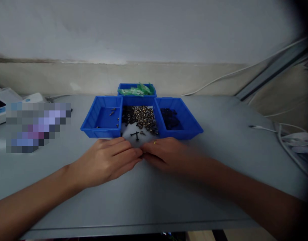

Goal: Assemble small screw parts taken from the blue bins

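Note:
My left hand (113, 157) and my right hand (169, 152) meet fingertip to fingertip just in front of the bins. Both are closed in a pinch, and whatever lies between the fingers is too small and hidden to name. A ring shows on the right hand. Beyond the fingertips lie a few loose black screws (137, 135). Behind them is a heap of small brass-coloured metal fasteners (144, 115) mixed with black screws, between two blue bins. The left blue bin (101, 134) holds several brass-coloured pieces; the right blue bin (184, 134) holds dark pieces.
A third blue bin (136, 100) at the back contains green plastic packets (141, 89). White equipment (8, 97) and a pixelated patch are at left. White cables (266, 128) lie at right on the grey table (134, 204), which meets a wall behind.

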Demonstrator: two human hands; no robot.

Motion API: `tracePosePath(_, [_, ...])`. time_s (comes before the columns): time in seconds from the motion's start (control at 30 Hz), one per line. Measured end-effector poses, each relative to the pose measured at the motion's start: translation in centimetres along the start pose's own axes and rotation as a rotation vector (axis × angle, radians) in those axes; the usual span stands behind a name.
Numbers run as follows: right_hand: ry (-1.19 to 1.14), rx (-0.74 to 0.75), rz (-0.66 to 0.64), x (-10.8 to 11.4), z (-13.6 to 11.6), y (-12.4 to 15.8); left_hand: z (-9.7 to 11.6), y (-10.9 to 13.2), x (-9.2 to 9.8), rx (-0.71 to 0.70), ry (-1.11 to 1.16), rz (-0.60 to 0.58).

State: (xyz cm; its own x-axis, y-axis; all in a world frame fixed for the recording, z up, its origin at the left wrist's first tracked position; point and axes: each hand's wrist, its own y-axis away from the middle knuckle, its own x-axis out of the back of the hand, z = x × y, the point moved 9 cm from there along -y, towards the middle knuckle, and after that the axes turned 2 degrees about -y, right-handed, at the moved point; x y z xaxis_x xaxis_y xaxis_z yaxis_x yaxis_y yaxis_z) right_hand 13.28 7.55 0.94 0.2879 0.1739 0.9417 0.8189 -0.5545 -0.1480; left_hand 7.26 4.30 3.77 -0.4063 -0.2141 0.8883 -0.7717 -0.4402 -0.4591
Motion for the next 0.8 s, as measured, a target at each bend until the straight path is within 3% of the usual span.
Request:
tracePosePath(0.33, [0.022, -0.062, 0.057, 0.7, 0.9, 0.2, -1.9, 0.2, -1.3, 0.217, -0.018, -0.120])
tracePosePath(0.8, [-0.068, -0.020, 0.054, 1.0, -0.1, 0.3, -1.7, 0.1, -2.2, 0.189, 0.000, -0.209])
